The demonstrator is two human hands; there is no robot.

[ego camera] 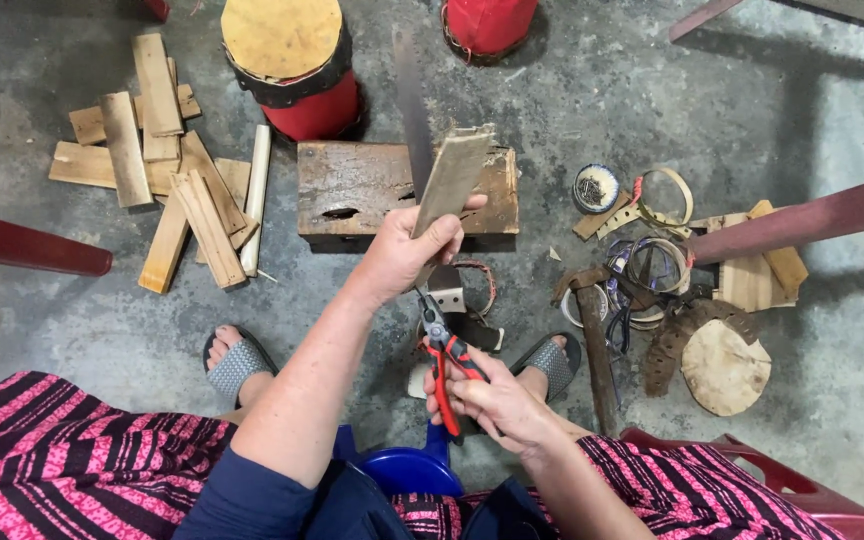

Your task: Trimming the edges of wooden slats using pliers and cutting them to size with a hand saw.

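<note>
L hand (pixel 407 250) grip closed round upright wood strip (pixel 452 180), R hand (pixel 487 400) grip squeezing red-handled pliers (pixel 442 350) at strip's lower end, wooden block (pixel 352 190) on concrete floor (pixel 802 120) behind

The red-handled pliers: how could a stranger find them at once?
Start at the dark wooden block on the concrete floor. Just below it, the right hand grips the pliers. Their bright red handles set them apart from the rusty hammer nearby.
</note>
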